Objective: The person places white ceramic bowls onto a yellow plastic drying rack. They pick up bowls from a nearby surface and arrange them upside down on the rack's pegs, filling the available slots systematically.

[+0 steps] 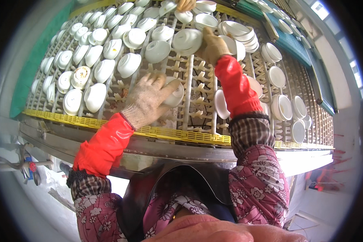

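Note:
My left hand [152, 98], in a knit work glove over a red rubber cuff, has its fingers around a white bowl [174, 93] low over the pegged conveyor belt [186, 103]. Farther out, my right hand [213, 47], gloved alike, is at the right edge of another white bowl [187, 41], which is slightly blurred; whether it grips the bowl is partly hidden. Many bowls lie tilted or bottom up among the pegs on the left, one with brown stains [80, 76]. Just right of my right hand stands a pile of nested bowls [245, 37].
Across the belt another person's gloved hand [186, 4] touches a bowl. Loose and nested bowls [281, 107] lie at the right. Yellow edging [169, 133] runs along the near side, above a metal rail. A teal belt [293, 42] carries more dishes at the upper right.

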The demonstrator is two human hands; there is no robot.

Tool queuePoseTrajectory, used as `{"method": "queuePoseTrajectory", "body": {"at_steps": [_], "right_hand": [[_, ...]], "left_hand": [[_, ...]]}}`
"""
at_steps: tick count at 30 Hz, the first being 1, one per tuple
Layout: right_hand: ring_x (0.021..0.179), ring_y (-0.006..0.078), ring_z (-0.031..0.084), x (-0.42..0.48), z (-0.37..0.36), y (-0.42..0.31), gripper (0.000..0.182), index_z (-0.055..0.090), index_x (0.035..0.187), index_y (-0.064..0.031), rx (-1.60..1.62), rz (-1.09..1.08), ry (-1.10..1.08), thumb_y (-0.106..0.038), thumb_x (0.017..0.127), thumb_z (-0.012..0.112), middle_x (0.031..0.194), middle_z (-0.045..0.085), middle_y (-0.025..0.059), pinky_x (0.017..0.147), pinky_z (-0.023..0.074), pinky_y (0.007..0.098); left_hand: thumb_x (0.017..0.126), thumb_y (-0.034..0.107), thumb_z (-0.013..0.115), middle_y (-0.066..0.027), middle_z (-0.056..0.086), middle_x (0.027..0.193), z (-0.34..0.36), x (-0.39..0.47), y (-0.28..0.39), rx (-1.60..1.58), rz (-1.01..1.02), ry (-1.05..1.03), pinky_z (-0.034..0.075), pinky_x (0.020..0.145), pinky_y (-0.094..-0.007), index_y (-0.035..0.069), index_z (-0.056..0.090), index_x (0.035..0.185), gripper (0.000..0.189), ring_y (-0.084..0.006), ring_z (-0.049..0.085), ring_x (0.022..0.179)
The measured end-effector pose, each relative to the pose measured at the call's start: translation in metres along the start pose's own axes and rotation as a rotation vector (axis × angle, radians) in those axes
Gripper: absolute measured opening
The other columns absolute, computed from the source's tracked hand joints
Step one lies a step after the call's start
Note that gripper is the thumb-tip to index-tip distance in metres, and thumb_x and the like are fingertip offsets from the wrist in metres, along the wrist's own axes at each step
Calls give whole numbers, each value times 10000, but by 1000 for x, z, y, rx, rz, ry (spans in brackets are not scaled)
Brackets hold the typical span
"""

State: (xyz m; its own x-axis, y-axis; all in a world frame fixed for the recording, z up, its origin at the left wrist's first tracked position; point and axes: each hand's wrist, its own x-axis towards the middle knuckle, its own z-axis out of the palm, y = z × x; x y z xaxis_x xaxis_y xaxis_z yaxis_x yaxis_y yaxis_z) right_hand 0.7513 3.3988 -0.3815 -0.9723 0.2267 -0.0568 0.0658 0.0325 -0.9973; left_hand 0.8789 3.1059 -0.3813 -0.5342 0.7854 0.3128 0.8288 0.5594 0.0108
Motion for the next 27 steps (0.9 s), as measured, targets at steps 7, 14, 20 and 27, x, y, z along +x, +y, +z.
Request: {"method": "queuePoseTrajectory", "body": {"at_steps": [7, 14, 20, 27], "right_hand": [[1032, 390, 787, -5, -66, 33, 467, 769, 1220, -62, -872, -606, 383, -442, 962, 846, 1094, 817, 184, 929, 606, 443], [1036, 350, 794, 52, -136, 53, 912, 503, 1507, 63, -856, -87, 358, -439, 869, 919, 1095, 797, 211, 956, 620, 457], [1236, 428, 726, 40, -122, 48, 639, 562, 1609, -136, -890, -260, 474, -122, 983, 687, 1212, 776, 282, 1048, 568, 452], [1279, 353, 721, -47, -98, 16, 493, 755, 1442, -203, -700, -663, 156, -49, 977, 699, 1353, 769, 175, 1094, 565, 432]], "left_hand": [[850, 299, 884, -298, 641, 1422, 12, -4, -3, -76, -229, -74, 469, 1179, -566, 85, 422, 1679, 972, -486, 643, 1304], [830, 348, 887, -270, 663, 1378, 18, 13, 8, -76, -381, -89, 532, 1102, -520, 65, 421, 1665, 997, -452, 670, 1258], [822, 394, 897, -268, 673, 1324, 14, 18, 16, -36, -438, -103, 561, 1055, -524, 63, 427, 1651, 1009, -450, 701, 1180], [806, 381, 897, -299, 657, 1393, 5, 27, 24, -47, -463, -136, 563, 1066, -542, 67, 401, 1669, 1044, -514, 694, 1202]]}}
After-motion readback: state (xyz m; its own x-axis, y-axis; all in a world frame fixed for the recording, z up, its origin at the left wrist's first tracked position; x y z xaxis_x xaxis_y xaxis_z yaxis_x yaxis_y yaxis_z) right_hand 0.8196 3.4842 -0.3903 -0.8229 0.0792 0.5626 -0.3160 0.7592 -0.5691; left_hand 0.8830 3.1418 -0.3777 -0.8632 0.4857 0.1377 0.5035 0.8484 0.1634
